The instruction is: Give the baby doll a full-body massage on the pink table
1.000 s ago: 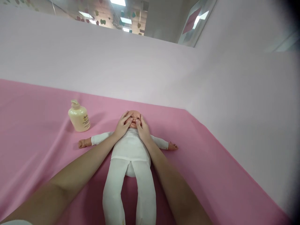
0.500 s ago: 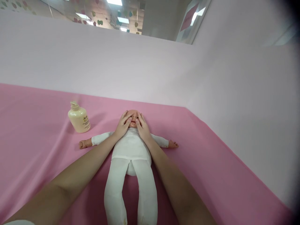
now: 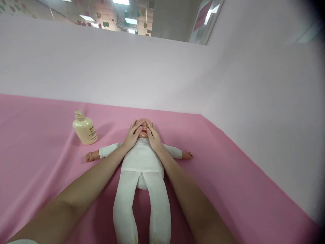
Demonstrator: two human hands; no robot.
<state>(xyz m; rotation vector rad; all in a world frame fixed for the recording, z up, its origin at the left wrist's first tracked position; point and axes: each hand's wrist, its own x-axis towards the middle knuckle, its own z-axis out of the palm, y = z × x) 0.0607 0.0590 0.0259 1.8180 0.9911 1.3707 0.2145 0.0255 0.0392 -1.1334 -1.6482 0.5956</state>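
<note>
A doll point(image 3: 142, 157) in a white suit lies on its back on a pink-covered counter point(image 3: 233, 196), head toward the white wall point(image 3: 122, 67), legs running toward the person and out of view at the bottom edge. Its arms are spread to either side, the small bare hands resting on the pink cover. The person's left hand point(image 3: 131, 138) lies against one cheek of the doll, and the right hand point(image 3: 155, 139) lies against the other, so the head sits between them. On both hands the fingers are extended and only slightly bent, laid along the sides of the face with their tips slanting inward over the brow; the thumbs rest beside the nose and mouth. Neither hand grips anything; they only touch the face, partly covering it. The forearms come up on both sides of the doll's body. To the left, beyond the doll's outstretched arm and well apart from the hands, stands a pale yellow pump bottle point(image 3: 85, 130) with dark print too small to read. Above the wall, a glass pane point(image 3: 172, 20) shows lit ceiling panels and small hanging shapes.
</note>
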